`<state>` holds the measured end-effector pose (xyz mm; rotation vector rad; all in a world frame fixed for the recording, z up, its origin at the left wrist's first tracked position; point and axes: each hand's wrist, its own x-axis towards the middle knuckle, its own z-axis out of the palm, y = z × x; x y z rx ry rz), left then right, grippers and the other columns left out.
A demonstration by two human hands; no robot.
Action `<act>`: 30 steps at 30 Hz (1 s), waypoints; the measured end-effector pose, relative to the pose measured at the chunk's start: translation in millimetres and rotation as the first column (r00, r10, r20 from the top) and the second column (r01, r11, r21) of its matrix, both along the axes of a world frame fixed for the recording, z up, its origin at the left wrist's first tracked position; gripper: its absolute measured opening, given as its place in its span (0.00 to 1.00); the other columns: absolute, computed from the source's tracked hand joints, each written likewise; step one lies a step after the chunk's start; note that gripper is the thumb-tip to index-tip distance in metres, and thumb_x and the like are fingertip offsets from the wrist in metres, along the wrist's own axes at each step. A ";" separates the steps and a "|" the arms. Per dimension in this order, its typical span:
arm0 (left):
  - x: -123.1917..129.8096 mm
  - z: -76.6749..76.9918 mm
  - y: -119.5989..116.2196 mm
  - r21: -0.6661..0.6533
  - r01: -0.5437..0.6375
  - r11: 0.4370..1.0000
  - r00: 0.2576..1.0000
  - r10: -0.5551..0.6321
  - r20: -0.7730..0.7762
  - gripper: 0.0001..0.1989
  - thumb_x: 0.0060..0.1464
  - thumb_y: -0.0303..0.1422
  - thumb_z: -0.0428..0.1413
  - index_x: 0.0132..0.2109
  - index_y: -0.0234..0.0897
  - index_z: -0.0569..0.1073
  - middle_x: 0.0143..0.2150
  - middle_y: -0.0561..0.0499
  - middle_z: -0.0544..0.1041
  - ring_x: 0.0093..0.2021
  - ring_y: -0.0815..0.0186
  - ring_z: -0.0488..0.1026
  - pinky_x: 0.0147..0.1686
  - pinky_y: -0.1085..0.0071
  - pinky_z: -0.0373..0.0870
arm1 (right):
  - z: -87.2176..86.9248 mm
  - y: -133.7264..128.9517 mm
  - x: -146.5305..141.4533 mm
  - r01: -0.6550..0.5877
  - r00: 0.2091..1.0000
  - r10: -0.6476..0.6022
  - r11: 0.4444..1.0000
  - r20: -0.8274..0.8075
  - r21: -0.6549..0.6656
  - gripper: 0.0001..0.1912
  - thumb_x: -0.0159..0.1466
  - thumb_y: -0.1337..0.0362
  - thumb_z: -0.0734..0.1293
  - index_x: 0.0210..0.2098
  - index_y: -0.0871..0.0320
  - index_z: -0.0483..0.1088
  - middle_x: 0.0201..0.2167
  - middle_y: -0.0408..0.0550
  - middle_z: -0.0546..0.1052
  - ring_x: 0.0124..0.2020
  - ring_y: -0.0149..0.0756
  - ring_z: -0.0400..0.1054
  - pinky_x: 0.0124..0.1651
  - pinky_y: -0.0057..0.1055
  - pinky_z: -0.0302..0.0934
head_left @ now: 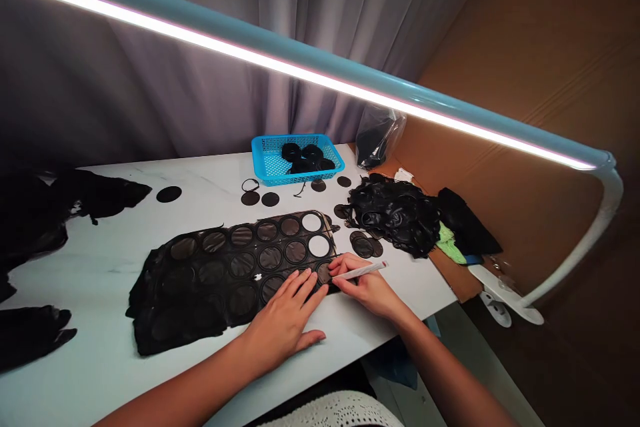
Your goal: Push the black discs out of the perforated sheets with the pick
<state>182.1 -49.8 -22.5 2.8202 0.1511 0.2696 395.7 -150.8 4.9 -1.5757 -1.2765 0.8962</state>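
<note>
Black sheet [200, 303] of circular cutouts, on white table [85, 353], left hand [283, 317] flat on it with fingers spread, right hand [365, 287] with fingers pinching white pen-like tool [363, 271] at sheet's edge, blue basket [265, 150] of black rolls behind

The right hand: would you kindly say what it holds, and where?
The right hand holds a slim white pen-like tool by its barrel, near the tip.

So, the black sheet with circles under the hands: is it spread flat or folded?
Spread flat: the black sheet lies open on the white table under the left hand, its circles side by side.
</note>
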 end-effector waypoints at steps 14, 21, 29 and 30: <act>0.6 6.2 3.0 -0.001 0.030 1.000 0.999 -0.030 -0.040 0.37 0.55 0.45 0.61 0.67 0.44 0.58 0.67 0.39 0.61 0.67 0.48 0.56 0.64 0.51 0.56 | -2.1 2.1 0.6 -0.076 0.988 0.072 0.997 0.134 0.020 0.10 0.63 0.65 0.67 0.26 0.56 0.65 0.41 0.47 0.72 0.44 0.36 0.68 0.46 0.33 0.63; -2.1 7.7 0.4 -0.068 -0.019 0.997 0.999 0.015 -0.049 0.37 0.54 0.42 0.63 0.67 0.45 0.58 0.72 0.41 0.46 0.71 0.46 0.44 0.63 0.50 0.57 | -0.8 -6.6 -23.1 -0.189 0.782 0.138 0.982 0.607 0.020 0.06 0.65 0.70 0.61 0.33 0.55 0.67 0.37 0.52 0.74 0.39 0.42 0.66 0.42 0.38 0.62; -3.9 14.2 -3.1 -0.089 -0.017 0.996 0.998 0.012 -0.055 0.35 0.52 0.37 0.64 0.65 0.43 0.61 0.74 0.42 0.32 0.71 0.43 0.40 0.64 0.48 0.55 | 4.9 9.2 46.5 0.420 0.639 -0.468 0.877 0.610 0.234 0.08 0.66 0.66 0.59 0.33 0.56 0.68 0.33 0.51 0.76 0.35 0.42 0.68 0.39 0.36 0.60; -7.1 15.5 -3.5 -0.082 -0.013 0.997 0.998 0.009 -0.056 0.36 0.53 0.38 0.64 0.66 0.43 0.60 0.74 0.42 0.33 0.71 0.44 0.40 0.64 0.49 0.55 | 7.6 13.6 43.6 0.373 0.726 -0.417 0.907 0.547 0.197 0.08 0.66 0.65 0.60 0.33 0.56 0.69 0.34 0.50 0.77 0.34 0.40 0.69 0.39 0.34 0.61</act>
